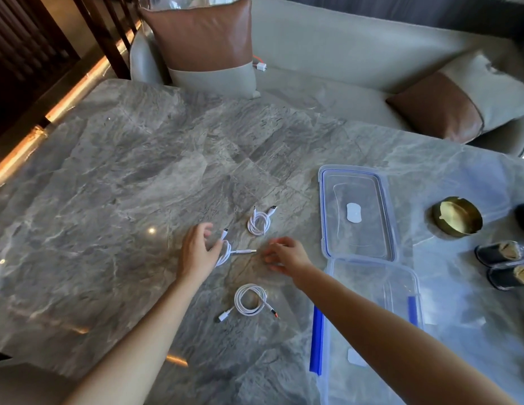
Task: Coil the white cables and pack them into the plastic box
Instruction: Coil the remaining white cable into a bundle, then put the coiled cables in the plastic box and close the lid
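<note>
While the left hand (196, 252) curls its thumb and fingers round the half-wound middle cable (225, 255) on the table (108, 171), the right hand (287, 257) hovers just beside that cable's free plug, its fingers loosely bent, blurred and holding nothing. Just beyond the two hands lies the far cable (258, 224), coiled; just nearer than them lies the near cable (250, 299), also coiled. To the right of the right hand sit the open plastic box (386, 287) and, further off, its lid (357, 244).

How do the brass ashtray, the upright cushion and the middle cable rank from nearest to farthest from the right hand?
1. The middle cable, on the table just left of the right hand.
2. The brass ashtray, on the table far to the right.
3. The upright cushion, beyond the table's far edge.
</note>
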The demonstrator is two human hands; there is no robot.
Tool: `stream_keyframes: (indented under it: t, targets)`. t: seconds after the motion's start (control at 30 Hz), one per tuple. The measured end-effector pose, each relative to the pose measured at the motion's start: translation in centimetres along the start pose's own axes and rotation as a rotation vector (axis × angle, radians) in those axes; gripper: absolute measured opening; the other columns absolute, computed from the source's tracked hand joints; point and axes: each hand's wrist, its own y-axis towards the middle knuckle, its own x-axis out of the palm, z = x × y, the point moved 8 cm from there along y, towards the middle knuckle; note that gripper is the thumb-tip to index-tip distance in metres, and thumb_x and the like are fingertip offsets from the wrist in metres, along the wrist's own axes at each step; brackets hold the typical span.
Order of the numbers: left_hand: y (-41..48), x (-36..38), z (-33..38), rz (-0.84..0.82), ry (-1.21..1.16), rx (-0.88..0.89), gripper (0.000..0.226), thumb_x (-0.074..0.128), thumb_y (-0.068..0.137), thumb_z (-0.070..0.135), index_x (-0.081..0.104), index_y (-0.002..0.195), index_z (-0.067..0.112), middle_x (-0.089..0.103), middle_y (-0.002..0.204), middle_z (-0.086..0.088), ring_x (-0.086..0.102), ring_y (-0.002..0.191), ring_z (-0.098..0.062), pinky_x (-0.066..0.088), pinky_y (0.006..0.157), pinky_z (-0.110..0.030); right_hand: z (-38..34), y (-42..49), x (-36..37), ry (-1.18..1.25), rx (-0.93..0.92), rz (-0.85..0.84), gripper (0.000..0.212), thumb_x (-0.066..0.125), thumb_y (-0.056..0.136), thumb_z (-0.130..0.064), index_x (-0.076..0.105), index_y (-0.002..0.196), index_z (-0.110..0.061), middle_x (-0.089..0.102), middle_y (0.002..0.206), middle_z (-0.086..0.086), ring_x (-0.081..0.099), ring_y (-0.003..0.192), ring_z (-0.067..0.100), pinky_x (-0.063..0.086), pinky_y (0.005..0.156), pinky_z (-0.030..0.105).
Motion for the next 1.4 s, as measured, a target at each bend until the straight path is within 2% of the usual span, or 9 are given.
stream_keyframes:
  t: [0.1, 0.33, 0.57, 0.7, 0.93, 1.07, 1.23, 1.33, 1.4]
  targets:
    - [-3.9, -1.6, 1.0, 0.157, -0.040, 0.051, 0.020, 0.068, 0.077, 0.010, 0.057, 0.094, 0.012, 0.059, 0.088, -0.005, 0.058, 0.080, -0.027, 0.047, 0.074, -0.038, -1.3, 1.3, -1.3, -0.018, -0.081, 0.081, 0.003, 0.057, 0.088, -0.012, 0.058, 0.086, -0.013, 0.063, 0.074, 0.005, 0.060, 0.056, 0.014, 0.051, 0.053, 0.029]
    - [-10.3, 4.5, -0.4, -0.149, 0.101, -0.036, 0.030, 0.073, 0.074, 0.024, 0.062, 0.098, 0.012, 0.062, 0.099, -0.006, 0.060, 0.093, -0.025, 0.042, 0.078, -0.034, -3.6, 4.2, -0.6, -0.368, -0.221, 0.214, 0.028, 0.072, 0.074, -0.040, 0.059, 0.088, -0.020, 0.065, 0.093, 0.002, 0.063, 0.093, 0.021, 0.053, 0.084, 0.039]
    - [-9.3, 4.7, -0.9, -0.162, 0.110, -0.095, 0.012, 0.070, 0.073, 0.024, 0.066, 0.084, 0.022, 0.067, 0.075, 0.006, 0.063, 0.072, -0.021, 0.047, 0.064, -0.034, -4.3, 5.0, 0.2, -0.441, -0.209, 0.184, 0.028, 0.072, 0.073, -0.034, 0.060, 0.052, -0.020, 0.058, 0.052, -0.005, 0.057, 0.055, 0.015, 0.050, 0.063, 0.034]
    - [-9.2, 4.4, -1.2, -0.191, 0.034, -0.102, 0.009, 0.074, 0.071, 0.019, 0.069, 0.078, 0.021, 0.060, 0.059, 0.011, 0.059, 0.055, -0.012, 0.049, 0.057, -0.029, -4.4, 3.7, -0.2, -0.334, -0.190, 0.099, 0.021, 0.072, 0.079, -0.024, 0.064, 0.062, -0.015, 0.051, 0.052, 0.001, 0.049, 0.057, 0.018, 0.049, 0.064, 0.034]
    - [-8.5, 0.9, 4.5, -0.132, 0.103, 0.167, 0.011, 0.074, 0.072, 0.021, 0.068, 0.079, 0.027, 0.055, 0.065, 0.016, 0.051, 0.058, -0.007, 0.046, 0.057, -0.028, -12.9, -6.8, -6.6, -0.358, -0.544, -0.109, 0.013, 0.065, 0.086, -0.015, 0.066, 0.073, -0.016, 0.053, 0.055, -0.006, 0.047, 0.050, 0.004, 0.044, 0.048, 0.012]
    - [-8.3, -0.4, 12.5, -0.173, 0.033, 0.415, 0.012, 0.073, 0.074, 0.020, 0.069, 0.082, 0.028, 0.058, 0.074, 0.016, 0.053, 0.065, -0.003, 0.043, 0.062, -0.020, -14.3, -13.3, -15.4, -0.711, -0.695, 0.045, 0.011, 0.072, 0.080, -0.014, 0.069, 0.080, -0.003, 0.054, 0.063, 0.004, 0.041, 0.049, 0.002, 0.033, 0.049, 0.012]
    - [-10.2, 4.6, 21.8, -0.426, 0.054, 0.600, 0.011, 0.068, 0.075, 0.032, 0.070, 0.085, 0.028, 0.064, 0.077, 0.012, 0.057, 0.069, -0.005, 0.045, 0.063, -0.023, -8.6, -15.5, -21.0, -1.103, -0.534, 0.098, 0.006, 0.075, 0.077, -0.022, 0.074, 0.082, -0.022, 0.063, 0.067, -0.017, 0.057, 0.057, -0.008, 0.042, 0.056, 0.005]
    - [-12.1, 9.6, 24.5, -0.569, 0.140, 0.628, 0.013, 0.069, 0.076, 0.033, 0.071, 0.086, 0.026, 0.067, 0.082, 0.009, 0.064, 0.079, -0.016, 0.050, 0.068, -0.029, -4.5, -14.0, -22.4, -1.267, -0.374, 0.159, 0.013, 0.069, 0.079, -0.031, 0.071, 0.092, -0.030, 0.070, 0.089, -0.008, 0.065, 0.081, 0.011, 0.054, 0.072, 0.030]
    - [-12.9, 12.7, 24.9, -0.605, 0.303, 0.671, 0.016, 0.067, 0.079, 0.034, 0.070, 0.092, 0.026, 0.071, 0.095, 0.004, 0.065, 0.091, -0.020, 0.048, 0.072, -0.029, -2.8, -13.1, -22.6, -1.387, -0.302, 0.213, 0.016, 0.066, 0.080, -0.035, 0.068, 0.096, -0.033, 0.069, 0.101, -0.005, 0.066, 0.092, 0.020, 0.047, 0.068, 0.029]
